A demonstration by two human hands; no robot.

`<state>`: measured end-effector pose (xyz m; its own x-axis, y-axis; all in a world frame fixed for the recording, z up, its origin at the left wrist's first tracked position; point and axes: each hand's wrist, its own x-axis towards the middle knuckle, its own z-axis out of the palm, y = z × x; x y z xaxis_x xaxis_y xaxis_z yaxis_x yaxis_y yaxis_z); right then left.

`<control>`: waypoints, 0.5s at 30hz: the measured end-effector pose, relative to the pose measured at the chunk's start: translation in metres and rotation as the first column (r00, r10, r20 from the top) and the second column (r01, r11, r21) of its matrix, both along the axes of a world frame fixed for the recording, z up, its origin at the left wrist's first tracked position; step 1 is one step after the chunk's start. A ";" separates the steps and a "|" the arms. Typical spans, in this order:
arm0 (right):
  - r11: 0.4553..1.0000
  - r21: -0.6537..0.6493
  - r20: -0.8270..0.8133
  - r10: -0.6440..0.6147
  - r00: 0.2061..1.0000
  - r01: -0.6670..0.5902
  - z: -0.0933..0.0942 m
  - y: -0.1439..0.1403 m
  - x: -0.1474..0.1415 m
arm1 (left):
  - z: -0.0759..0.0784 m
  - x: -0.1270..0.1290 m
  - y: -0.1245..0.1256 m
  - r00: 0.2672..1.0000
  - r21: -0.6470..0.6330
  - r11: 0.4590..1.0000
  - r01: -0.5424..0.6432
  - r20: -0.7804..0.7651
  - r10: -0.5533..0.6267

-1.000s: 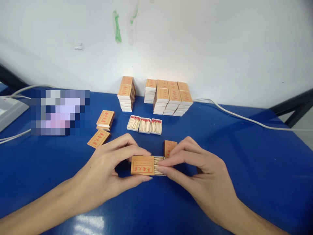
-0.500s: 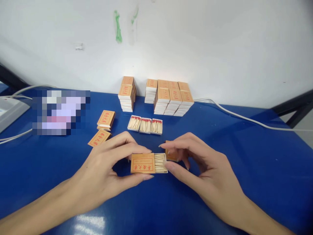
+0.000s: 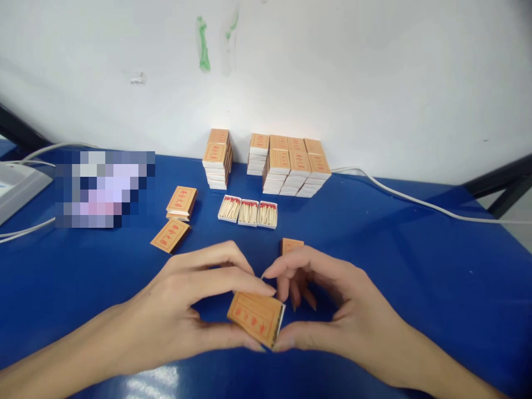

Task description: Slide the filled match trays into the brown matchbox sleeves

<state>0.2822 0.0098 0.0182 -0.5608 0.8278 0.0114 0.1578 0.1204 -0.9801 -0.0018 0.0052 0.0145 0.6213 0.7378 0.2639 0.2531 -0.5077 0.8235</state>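
Observation:
Low over the desk, a tan matchbox (image 3: 255, 317) with red lettering is tilted, its right end dropped toward me. My left hand (image 3: 203, 299) grips it, fingers on the upper edge and thumb along the lower one. The thumb of my right hand (image 3: 332, 316) presses the lower right corner, while its curled forefinger reaches over by the top edge. A thin white strip of the tray shows at the box's right end; no matches are visible in it. Just beyond my right fingers lies another matchbox (image 3: 292, 245), partly hidden by them.
Three open trays of red-tipped matches (image 3: 248, 213) sit in a row mid-desk. Matchbox sleeves (image 3: 170, 236) lie to their left. Stacked matchboxes (image 3: 297, 166) and a smaller stack (image 3: 216, 158) stand against the white wall. A white cable (image 3: 399, 202) runs along the right.
The tray has slid into the sleeve, covering the matches. The matchbox has come nearer to me and tilted, and both hands moved with it.

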 end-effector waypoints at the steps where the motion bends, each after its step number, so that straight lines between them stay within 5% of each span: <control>1: 0.999 0.010 0.002 0.033 0.999 -0.033 -0.001 -0.001 0.000 | 0.000 0.001 -0.002 1.000 -0.055 0.998 0.013 0.017 -0.012; 6: 0.987 0.094 0.025 0.125 0.992 -0.127 -0.003 -0.003 0.002 | -0.003 0.000 -0.008 0.993 -0.334 0.942 -0.011 0.105 0.049; 10: 0.965 0.121 0.120 0.218 0.969 -0.232 -0.003 -0.005 0.003 | -0.001 0.002 -0.007 0.987 -0.496 0.862 0.109 0.160 -0.033; 15: 0.911 0.181 0.223 0.328 0.918 -0.370 -0.006 -0.006 0.003 | 0.002 0.009 -0.010 0.981 -0.608 0.778 0.158 0.184 -0.056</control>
